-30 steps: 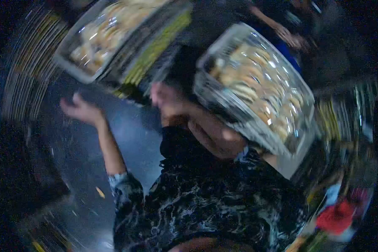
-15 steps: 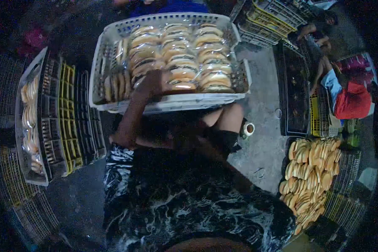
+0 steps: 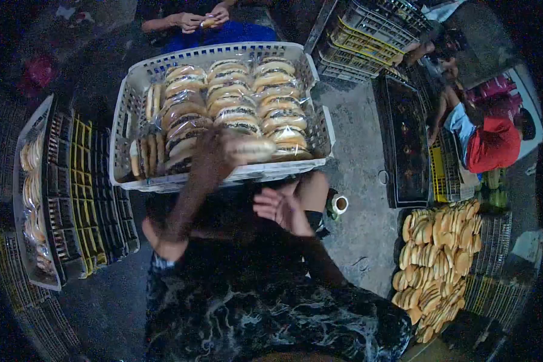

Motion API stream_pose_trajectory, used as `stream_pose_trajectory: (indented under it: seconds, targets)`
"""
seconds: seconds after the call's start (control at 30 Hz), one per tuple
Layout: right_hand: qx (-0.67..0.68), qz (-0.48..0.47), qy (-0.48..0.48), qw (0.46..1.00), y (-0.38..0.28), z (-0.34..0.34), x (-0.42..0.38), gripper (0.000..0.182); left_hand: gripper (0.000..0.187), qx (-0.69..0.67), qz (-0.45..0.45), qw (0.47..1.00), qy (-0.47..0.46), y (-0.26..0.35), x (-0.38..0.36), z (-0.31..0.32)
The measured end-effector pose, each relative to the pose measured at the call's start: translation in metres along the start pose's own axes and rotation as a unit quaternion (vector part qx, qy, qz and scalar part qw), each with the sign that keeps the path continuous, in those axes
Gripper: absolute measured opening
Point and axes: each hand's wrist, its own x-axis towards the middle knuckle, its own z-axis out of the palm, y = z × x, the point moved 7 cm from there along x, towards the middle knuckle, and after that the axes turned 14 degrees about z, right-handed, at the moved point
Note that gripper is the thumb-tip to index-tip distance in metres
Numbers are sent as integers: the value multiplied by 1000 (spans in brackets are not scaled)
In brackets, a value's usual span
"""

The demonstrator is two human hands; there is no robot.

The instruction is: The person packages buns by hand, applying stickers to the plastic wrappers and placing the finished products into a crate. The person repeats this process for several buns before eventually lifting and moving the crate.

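Observation:
My left hand (image 3: 217, 151), blurred by motion, is closed on a bun (image 3: 251, 149) over the near side of a white plastic crate (image 3: 223, 172). Inside the crate stand rows of filled buns in clear wrap (image 3: 235, 96), with dark filling showing along their edges. A few more buns (image 3: 148, 154) are lined up at the crate's left end. Below the crate's near edge, my right hand (image 3: 282, 210) is held up over my lap, palm showing and fingers spread, with nothing in it.
Stacked crates with wrapped buns (image 3: 33, 187) stand at left. A big pile of buns (image 3: 437, 265) lies at right, near a black tray (image 3: 407, 145). A cup (image 3: 339, 204) sits on the floor. Across from me a person's hands (image 3: 205, 21) hold a small piece; a person in red (image 3: 495, 145) sits right.
My left hand has lifted a bun from the near side of the crate. My right hand has risen from the dark lap area and spread its fingers. The view has shifted slightly.

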Motion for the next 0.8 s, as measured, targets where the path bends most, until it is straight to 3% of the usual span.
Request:
stream_pose_trajectory:
  seconds: [0.07, 0.17, 0.2, 0.27, 0.3, 0.37, 0.4, 0.43, 0.5, 0.53, 0.57, 0.63, 0.67, 0.7, 0.77, 0.8]
  targets:
    - [216, -118, -84, 965, -56, 45, -13, 56, 39, 45, 51, 997, 32, 54, -19, -25]
    - [-84, -196, 43, 976, -66, 58, -19, 47, 51, -8, 6, 997, 77, 92, -48, -45]
    - [-79, -193, 40, 977, -59, 65, -20, 47, 58, -341, -121, 896, 259, 83, -57, -60]
    - [-313, -278, 187, 889, -55, 80, -34, 34, 73, -533, -264, 729, 340, 67, -91, -36]
    - [-311, -275, 183, 891, -55, 82, -36, 34, 79, -444, -295, 802, 271, 62, -110, -18]
    - [-334, -265, 194, 883, -61, 86, -42, 24, 78, -454, -355, 795, 189, 84, -99, -22]
    - [-387, -296, 262, 833, -78, 95, -51, 14, 78, -456, -356, 793, 190, 87, -99, -19]
    - [-389, -294, 266, 832, -79, 93, -51, 14, 78, -507, -312, 781, 190, 93, -93, -13]
    - [-472, -333, 285, 765, -83, 97, -59, 10, 78, -559, -263, 765, 183, 97, -93, -2]
    - [-334, -290, 304, 844, -83, 78, -59, 9, 77, -615, -289, 700, 221, 89, -104, 13]
    - [-215, -237, 250, 914, -78, 65, -54, 10, 77, -665, -313, 628, 258, 81, -114, 26]
    - [-301, -205, 178, 914, -73, 91, -56, 15, 76, -671, -290, 632, 258, 62, -118, 30]
    - [-274, -175, 61, 944, -64, 95, -47, 13, 76, -677, -256, 631, 278, 56, -115, 28]
    - [-269, -171, 65, 946, -65, 96, -43, 13, 77, -695, -190, 632, 286, 65, -94, 1]
    - [44, -114, 12, 992, -62, 94, -29, 13, 79, -706, -191, 643, 227, 61, -117, 26]
    - [101, 14, 96, 990, -46, 82, -29, 17, 80, -714, -187, 653, 173, 63, -125, 36]
